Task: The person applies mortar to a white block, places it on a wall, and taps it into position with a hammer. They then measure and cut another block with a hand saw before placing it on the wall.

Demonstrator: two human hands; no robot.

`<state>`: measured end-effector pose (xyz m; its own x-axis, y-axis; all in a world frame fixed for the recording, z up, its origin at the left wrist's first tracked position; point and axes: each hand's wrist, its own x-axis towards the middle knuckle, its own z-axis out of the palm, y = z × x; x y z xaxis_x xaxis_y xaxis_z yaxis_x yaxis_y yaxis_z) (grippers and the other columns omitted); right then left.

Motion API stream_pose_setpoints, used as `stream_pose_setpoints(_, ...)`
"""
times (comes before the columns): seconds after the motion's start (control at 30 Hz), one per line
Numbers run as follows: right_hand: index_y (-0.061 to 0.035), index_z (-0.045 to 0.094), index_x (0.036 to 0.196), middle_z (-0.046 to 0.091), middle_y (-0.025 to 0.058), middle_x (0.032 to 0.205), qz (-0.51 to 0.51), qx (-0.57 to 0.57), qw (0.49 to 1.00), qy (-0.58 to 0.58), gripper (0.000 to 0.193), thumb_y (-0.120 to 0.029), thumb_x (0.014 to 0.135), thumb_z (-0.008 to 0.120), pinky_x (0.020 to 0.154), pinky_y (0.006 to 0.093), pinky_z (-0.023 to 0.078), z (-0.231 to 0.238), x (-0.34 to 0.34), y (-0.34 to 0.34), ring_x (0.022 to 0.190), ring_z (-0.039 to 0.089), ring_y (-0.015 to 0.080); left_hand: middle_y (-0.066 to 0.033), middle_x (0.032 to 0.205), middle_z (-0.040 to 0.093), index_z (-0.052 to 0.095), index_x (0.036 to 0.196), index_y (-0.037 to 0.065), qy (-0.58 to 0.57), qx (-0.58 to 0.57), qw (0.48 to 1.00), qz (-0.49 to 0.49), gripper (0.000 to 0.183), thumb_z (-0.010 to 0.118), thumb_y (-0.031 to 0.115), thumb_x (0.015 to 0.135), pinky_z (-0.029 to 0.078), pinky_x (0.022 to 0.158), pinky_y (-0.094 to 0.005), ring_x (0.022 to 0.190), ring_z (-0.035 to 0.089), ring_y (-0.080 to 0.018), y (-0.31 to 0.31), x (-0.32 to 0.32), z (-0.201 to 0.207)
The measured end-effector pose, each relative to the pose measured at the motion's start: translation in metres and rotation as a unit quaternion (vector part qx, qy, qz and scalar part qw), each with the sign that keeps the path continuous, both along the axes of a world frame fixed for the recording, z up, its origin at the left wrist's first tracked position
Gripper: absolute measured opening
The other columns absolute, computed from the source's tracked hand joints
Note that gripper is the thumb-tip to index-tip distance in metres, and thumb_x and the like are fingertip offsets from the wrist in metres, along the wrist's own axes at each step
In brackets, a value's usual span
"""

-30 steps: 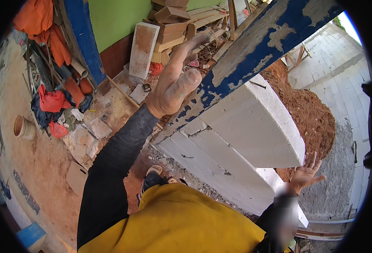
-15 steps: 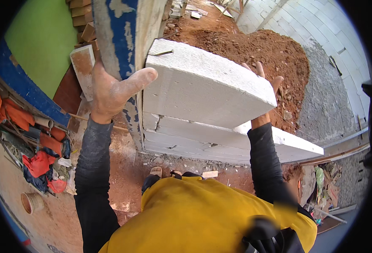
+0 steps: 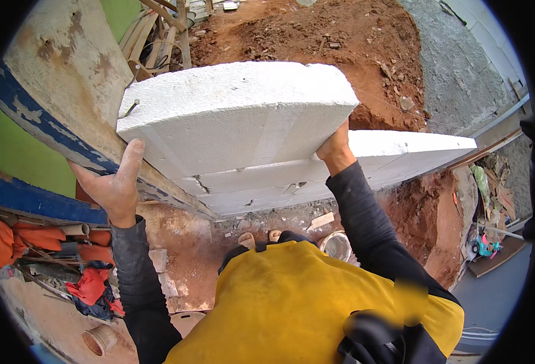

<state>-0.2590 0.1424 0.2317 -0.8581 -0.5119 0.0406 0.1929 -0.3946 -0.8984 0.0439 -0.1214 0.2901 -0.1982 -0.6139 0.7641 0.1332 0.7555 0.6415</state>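
Note:
A white aerated concrete block lies on top of a low wall of similar white blocks, its left end against a post with peeling blue and cream paint. My right hand grips the block's right end, its fingers mostly hidden behind it. At the post's near side is my left hand, thumb pointing up beside the block's lower left corner and spread from the fingers. A nail sticks out at the block's left end.
Reddish soil is heaped beyond the wall. A bucket stands near my feet, and another bucket lies at lower left. Orange and red cloths are piled at left. Planks lean behind the post.
The view has shifted, showing the block further left. My right hand, earlier with fingers raised behind the block, now grips its end. My left hand has come lower along the post.

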Motion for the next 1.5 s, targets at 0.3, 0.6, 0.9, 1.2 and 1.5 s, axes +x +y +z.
stream_pose_setpoints(0.3,-0.0129,0.052,0.153,0.063,0.0093,0.146,-0.007,0.005,1.000,0.005,0.076,-0.070,0.103,0.051,0.104,0.0451,0.055,-0.009,0.010,0.007,0.132,0.062,0.0259,-0.0209,0.156,0.046,0.032,0.161,-0.008,-0.012,0.004,1.000,0.016,0.102,0.094,0.005,0.080,0.038,0.121,-0.0413,0.139,0.050,-0.0282,-0.001,0.003,-0.001)
stream_pose_setpoints(0.6,-0.0002,0.044,0.159,0.056,0.0196,0.154,-0.117,0.053,0.987,0.102,0.113,-0.093,0.096,0.027,0.123,0.0454,0.038,0.065,0.005,0.014,0.146,0.050,0.0315,-0.0208,0.156,0.046,0.031,0.162,-0.006,-0.008,0.028,1.000,0.002,0.099,0.091,0.007,0.083,0.037,0.121,-0.0423,0.139,0.050,-0.0276,0.002,0.003,0.002)
stream_pose_setpoints(0.9,-0.0054,0.040,0.163,0.052,0.0175,0.158,0.010,-0.034,0.978,0.204,0.103,-0.086,0.102,0.022,0.129,0.0406,0.032,0.020,-0.005,-0.015,0.150,0.047,0.0297,-0.0206,0.159,0.043,0.027,0.164,-0.006,-0.014,0.035,0.999,-0.018,0.105,0.091,0.009,0.082,0.032,0.124,-0.0415,0.142,0.046,-0.0285,0.008,0.002,0.006)
stream_pose_setpoints(1.2,-0.0061,0.016,0.172,0.027,0.0275,0.172,-0.082,-0.036,0.978,0.186,0.125,-0.099,0.089,0.022,0.131,0.0559,0.027,0.078,-0.013,-0.004,0.160,0.029,0.0421,-0.0265,0.168,0.032,0.017,0.168,-0.009,0.009,-0.037,0.999,0.033,0.100,0.052,0.060,0.104,0.028,0.127,-0.0436,0.152,0.037,-0.0341,-0.015,0.015,-0.011)
stream_pose_setpoints(1.5,-0.0104,0.013,0.174,0.032,0.0316,0.169,0.080,-0.019,0.982,0.172,0.128,-0.102,0.085,0.024,0.131,0.0605,0.024,0.080,-0.013,-0.017,0.159,0.029,0.0462,-0.0239,0.160,0.040,0.023,0.165,-0.009,0.068,0.046,0.990,-0.113,0.088,0.051,0.050,0.105,0.032,0.123,-0.0409,0.145,0.043,-0.0297,-0.013,0.005,-0.013)
